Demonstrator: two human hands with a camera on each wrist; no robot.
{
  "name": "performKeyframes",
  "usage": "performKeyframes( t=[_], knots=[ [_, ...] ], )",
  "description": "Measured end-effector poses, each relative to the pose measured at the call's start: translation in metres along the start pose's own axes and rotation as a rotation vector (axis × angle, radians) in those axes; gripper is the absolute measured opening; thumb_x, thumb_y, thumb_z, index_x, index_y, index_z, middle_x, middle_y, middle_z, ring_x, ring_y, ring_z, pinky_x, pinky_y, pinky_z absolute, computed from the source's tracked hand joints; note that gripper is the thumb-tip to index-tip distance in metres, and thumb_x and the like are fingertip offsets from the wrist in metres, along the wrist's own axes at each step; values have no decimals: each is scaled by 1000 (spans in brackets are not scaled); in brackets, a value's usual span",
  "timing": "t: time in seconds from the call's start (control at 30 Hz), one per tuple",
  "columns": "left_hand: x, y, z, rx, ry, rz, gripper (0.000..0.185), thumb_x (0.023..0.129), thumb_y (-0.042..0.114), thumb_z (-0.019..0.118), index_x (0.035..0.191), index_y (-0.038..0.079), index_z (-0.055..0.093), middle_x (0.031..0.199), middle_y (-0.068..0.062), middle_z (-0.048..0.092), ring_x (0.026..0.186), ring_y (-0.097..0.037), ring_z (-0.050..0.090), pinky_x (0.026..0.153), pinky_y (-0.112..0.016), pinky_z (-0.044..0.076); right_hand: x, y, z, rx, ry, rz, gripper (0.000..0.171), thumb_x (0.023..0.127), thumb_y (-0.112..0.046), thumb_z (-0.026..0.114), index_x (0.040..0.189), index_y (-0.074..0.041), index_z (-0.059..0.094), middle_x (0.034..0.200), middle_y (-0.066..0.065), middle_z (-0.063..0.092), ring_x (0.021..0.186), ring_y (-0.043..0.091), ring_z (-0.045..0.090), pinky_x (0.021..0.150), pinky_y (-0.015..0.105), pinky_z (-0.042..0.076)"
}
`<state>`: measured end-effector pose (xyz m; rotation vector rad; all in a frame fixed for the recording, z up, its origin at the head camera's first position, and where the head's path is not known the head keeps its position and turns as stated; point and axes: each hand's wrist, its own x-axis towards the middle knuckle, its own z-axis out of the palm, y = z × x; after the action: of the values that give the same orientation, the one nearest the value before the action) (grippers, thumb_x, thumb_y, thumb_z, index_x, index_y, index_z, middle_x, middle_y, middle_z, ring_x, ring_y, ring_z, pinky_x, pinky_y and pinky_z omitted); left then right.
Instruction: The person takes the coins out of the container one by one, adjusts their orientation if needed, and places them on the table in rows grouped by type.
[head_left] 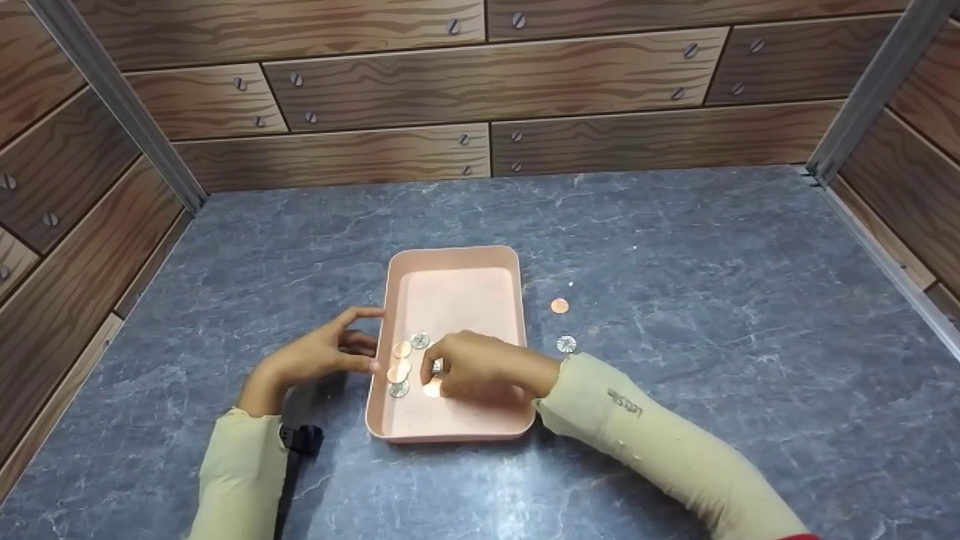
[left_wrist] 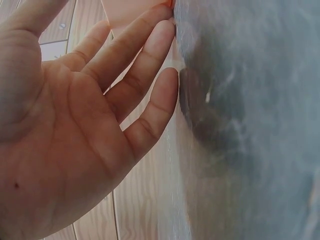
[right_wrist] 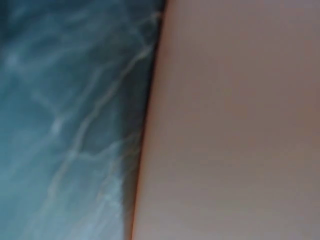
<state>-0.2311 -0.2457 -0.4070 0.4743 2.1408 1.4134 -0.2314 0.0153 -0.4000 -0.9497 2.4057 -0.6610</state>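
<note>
A pale pink tray (head_left: 457, 281) stands on the table, several copper and silver coins inside its near half. In the head view my right hand (head_left: 472, 364) reaches into it from the right, with bent fingers pinching a copper coin (head_left: 433, 388) close to the tray floor. A silver coin (head_left: 437, 367) shows in the gap between thumb and finger. Left of these lie another silver coin (head_left: 421, 341) and a copper coin (head_left: 398, 372). My left hand (head_left: 319, 352) is beside the tray's left wall, fingers loosely spread, fingertips right at the rim; its palm (left_wrist: 75, 130) shows bare.
Right of the tray, a copper coin (head_left: 559, 306) and a silver coin (head_left: 566, 344) lie on the blue-grey marbled table (head_left: 712, 300). Wood-patterned panels (head_left: 495, 82) enclose the back and sides. The tray wall (right_wrist: 230, 125) fills much of the right wrist view.
</note>
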Motion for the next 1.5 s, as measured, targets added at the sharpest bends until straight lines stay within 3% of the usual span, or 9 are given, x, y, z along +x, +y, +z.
performKeyframes(
  t=[0.13,0.4,0.8,1.03,1.3,1.5],
  knots=[
    [0,1,0,-1,-4,-1,83,85,19,74,148,7,22,131,-31,55,125,-40,53,101,-37,48,-3,-1,0,-20,14,28,30,74,3,64,93,-19,71,69,-3,58,64,11,49,56,24,40],
    [0,0,-1,-4,-8,7,84,85,18,74,149,6,21,132,-31,54,125,-39,53,100,-35,48,-8,-3,0,-86,61,19,29,73,1,64,89,-23,69,86,-3,68,81,13,57,68,29,44],
    [0,-2,-1,-16,-20,19,83,86,18,73,148,5,21,131,-31,55,123,-37,55,97,-31,49,-10,-1,0,-83,76,3,14,82,-12,70,87,-25,65,80,-5,67,77,12,59,67,30,44],
    [0,-1,-1,-7,-16,5,83,85,18,74,149,6,21,130,-31,56,122,-38,55,98,-32,49,-12,3,1,-35,74,-25,30,76,6,57,84,-22,64,75,-8,70,68,5,56,63,26,42],
    [1,-1,0,-1,-6,-2,84,84,20,75,149,8,22,130,-30,56,123,-39,55,100,-38,49,-12,4,1,-26,59,-21,26,77,2,60,83,-23,66,71,-7,69,66,5,54,61,25,40],
    [0,-1,-1,-1,-13,16,82,86,18,74,148,5,21,130,-32,55,122,-38,55,97,-31,50,-11,3,0,-23,69,-35,21,77,-1,63,82,-20,68,68,-4,66,65,7,51,58,24,39]
  ],
)
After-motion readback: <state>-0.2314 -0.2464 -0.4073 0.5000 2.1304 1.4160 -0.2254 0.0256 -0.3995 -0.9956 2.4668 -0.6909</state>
